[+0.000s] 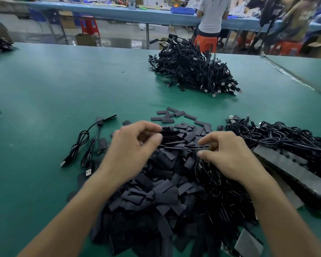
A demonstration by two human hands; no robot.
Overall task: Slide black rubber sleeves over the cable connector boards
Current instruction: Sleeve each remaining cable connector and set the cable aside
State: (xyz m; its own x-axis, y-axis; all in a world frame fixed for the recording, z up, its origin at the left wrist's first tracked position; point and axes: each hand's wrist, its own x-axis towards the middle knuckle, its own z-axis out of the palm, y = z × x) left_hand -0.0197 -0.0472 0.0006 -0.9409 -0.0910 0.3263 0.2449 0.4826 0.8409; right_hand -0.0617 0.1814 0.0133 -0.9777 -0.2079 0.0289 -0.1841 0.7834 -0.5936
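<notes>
A big heap of flat black rubber sleeves point(161, 191) covers the green table in front of me. My left hand point(132, 147) hovers over the heap with fingers curled, thumb and forefinger pinching a black sleeve point(162, 133) at the heap's top. My right hand point(228, 154) pinches a dark connector board point(202, 147) between thumb and forefinger; its cable point(202, 171) hangs down below the hand. The board and the sleeve are a little apart.
A tangle of cables point(278, 138) lies at my right over grey foam strips point(293, 171). A larger pile of cables point(191, 69) sits farther back. Two loose cables point(85, 145) lie to the left. People sit at a blue bench point(119, 12) behind.
</notes>
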